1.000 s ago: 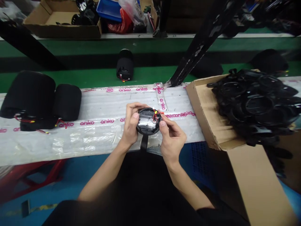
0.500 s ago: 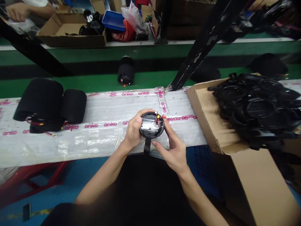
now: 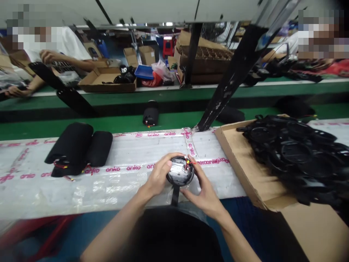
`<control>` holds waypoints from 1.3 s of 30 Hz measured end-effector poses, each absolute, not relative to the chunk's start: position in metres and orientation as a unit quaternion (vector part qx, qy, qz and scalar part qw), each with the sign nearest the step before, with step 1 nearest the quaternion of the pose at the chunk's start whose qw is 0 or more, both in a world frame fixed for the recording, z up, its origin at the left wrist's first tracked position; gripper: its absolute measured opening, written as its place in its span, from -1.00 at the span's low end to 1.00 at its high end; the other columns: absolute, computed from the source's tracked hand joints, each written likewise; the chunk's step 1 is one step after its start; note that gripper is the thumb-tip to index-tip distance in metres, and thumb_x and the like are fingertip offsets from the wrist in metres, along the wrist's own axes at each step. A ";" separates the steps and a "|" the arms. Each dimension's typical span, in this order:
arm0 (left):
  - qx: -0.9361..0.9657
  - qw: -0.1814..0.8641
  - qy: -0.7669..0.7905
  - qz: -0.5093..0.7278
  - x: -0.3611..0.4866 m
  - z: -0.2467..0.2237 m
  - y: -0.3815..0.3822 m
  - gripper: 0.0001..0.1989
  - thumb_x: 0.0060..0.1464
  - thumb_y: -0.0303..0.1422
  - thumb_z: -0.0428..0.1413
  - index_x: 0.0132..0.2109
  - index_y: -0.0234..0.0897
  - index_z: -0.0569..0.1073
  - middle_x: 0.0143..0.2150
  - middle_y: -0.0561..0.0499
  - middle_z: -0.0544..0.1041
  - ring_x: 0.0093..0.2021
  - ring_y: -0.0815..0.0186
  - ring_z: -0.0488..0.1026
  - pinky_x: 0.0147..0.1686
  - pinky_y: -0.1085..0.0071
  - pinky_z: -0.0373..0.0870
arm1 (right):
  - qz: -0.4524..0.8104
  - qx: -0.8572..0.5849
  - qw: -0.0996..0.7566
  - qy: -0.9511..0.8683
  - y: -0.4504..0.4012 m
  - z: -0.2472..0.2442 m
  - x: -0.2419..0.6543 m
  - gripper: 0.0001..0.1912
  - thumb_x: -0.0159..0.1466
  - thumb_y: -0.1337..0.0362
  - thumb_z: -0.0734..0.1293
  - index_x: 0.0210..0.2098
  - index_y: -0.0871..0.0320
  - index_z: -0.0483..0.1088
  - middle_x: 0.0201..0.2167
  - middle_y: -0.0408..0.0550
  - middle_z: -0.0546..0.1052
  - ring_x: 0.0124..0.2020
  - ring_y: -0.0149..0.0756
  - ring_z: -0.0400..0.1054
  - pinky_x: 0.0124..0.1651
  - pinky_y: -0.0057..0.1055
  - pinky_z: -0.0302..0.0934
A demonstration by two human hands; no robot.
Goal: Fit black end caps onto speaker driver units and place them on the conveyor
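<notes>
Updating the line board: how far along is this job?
Likely done: black cylinders set down at left, wires out. In hand: wired round black part, left hand gripping, right hand at its edge. Probably left: black plastic parts heaped in the cardboard box; count unclear.

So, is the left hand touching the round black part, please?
Touching: the head view shows the left hand gripping the round black part, thumb over its rim.

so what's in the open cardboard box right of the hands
The cardboard box holds a heap of black parts, some ring-shaped; whatever lies beneath the heap is covered.
</notes>
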State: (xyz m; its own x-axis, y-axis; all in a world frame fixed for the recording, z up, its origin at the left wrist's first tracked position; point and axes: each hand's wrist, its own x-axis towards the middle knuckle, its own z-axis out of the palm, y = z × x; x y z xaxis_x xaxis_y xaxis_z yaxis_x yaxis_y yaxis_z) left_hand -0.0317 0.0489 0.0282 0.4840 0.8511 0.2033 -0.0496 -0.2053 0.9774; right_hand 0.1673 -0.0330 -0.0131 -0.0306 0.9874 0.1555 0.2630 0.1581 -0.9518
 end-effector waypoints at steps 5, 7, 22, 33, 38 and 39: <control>0.715 0.344 0.480 0.373 -0.056 0.049 0.149 -0.45 0.48 0.05 -0.12 0.24 -0.15 0.55 0.31 -0.15 0.58 0.37 0.04 0.48 0.41 0.08 0.35 | 0.437 -0.480 0.454 -0.610 -0.005 -0.034 0.162 0.07 0.07 0.33 0.64 0.50 0.02 0.22 0.41 0.18 0.46 0.42 0.15 0.39 0.43 0.14 0.31; 0.669 0.268 0.581 0.378 -0.063 0.052 0.202 -0.41 0.40 0.02 0.03 0.38 -0.22 0.39 0.44 -0.28 0.42 0.51 -0.08 0.29 0.50 -0.05 0.17 | 0.450 -0.470 0.454 -0.609 0.020 -0.034 0.158 -0.06 0.02 0.34 0.65 0.36 0.08 0.37 0.25 0.14 0.59 0.27 0.10 0.52 0.35 0.06 0.39; 0.666 0.187 0.616 0.377 -0.133 0.067 0.229 -0.01 -0.06 -0.19 0.44 0.46 -0.02 0.19 0.31 -0.13 0.43 0.22 0.08 0.55 0.26 0.15 0.46 | 0.392 -0.580 0.476 -0.532 0.351 0.017 0.142 -0.58 0.48 0.10 0.41 0.25 0.15 0.45 0.22 0.09 0.53 0.12 -0.08 0.53 0.13 -0.01 0.51; 0.697 0.411 0.302 0.505 -0.107 0.042 0.098 0.05 -0.08 -0.39 0.45 0.47 0.05 0.14 0.40 -0.17 0.28 0.39 -0.06 0.41 0.46 -0.10 0.31 | 0.581 -0.347 0.304 -0.670 0.178 0.021 0.180 0.34 -0.17 0.16 0.79 0.51 -0.08 0.21 0.57 0.10 0.25 0.55 0.10 0.20 0.54 0.12 0.12; 0.678 0.496 0.256 0.479 -0.069 0.017 0.070 -0.06 0.12 -0.32 0.39 0.52 0.00 0.10 0.56 -0.23 0.17 0.55 -0.16 0.24 0.52 -0.17 0.22 | 0.540 -0.394 0.356 -0.653 0.062 -0.001 0.170 0.19 0.01 0.10 0.74 0.52 -0.02 0.19 0.47 0.15 0.39 0.49 0.10 0.30 0.56 0.11 0.10; 0.673 0.498 0.268 0.477 -0.061 0.010 0.063 -0.08 0.18 -0.28 0.36 0.54 -0.03 0.08 0.58 -0.24 0.15 0.58 -0.16 0.17 0.56 -0.18 0.15 | 0.521 -0.428 0.393 -0.625 0.048 -0.007 0.166 0.16 0.03 0.08 0.73 0.50 0.00 0.21 0.45 0.15 0.40 0.47 0.11 0.31 0.56 0.10 0.10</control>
